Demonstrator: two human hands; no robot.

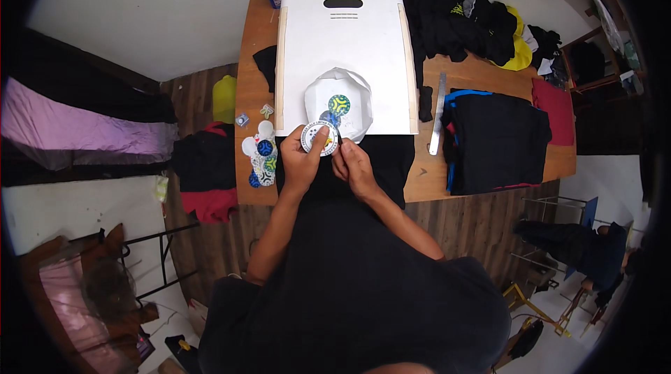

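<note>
Evidently the round patch (pixel 309 140), white with a dark printed rim, is in the left hand (pixel 302 157), held up just in front of the near edge of the white board (pixel 342 45) and partly over the white dish (pixel 362 98). The left thumb lies flat across the patch's face and the fingers go underneath, so that hand is clamped on it. The right hand (pixel 355 170) is at the patch's right edge, its fingers curled close together with the thumb beside them; whether they pinch the rim or only touch it, I cannot tell. In the dish lie a green and yellow disc (pixel 339 104) and, nearer the hands, a blue disc (pixel 329 119), while more round pieces (pixel 265 163) sit in a loose heap on the left of the wooden table (pixel 475 77). The patch looks thin and light, probably a printed film or sticker: flat enough to keep its shape, yet likely to bend or crease if squeezed across the middle. Its smooth face could well slide under a dry thumb, and a printed surface may scuff. The best hold, I would judge, is by the rim, thumb above and forefinger below, with the other hand taking the opposite edge; picking at one spot with a nail might nick or curl it.
</note>
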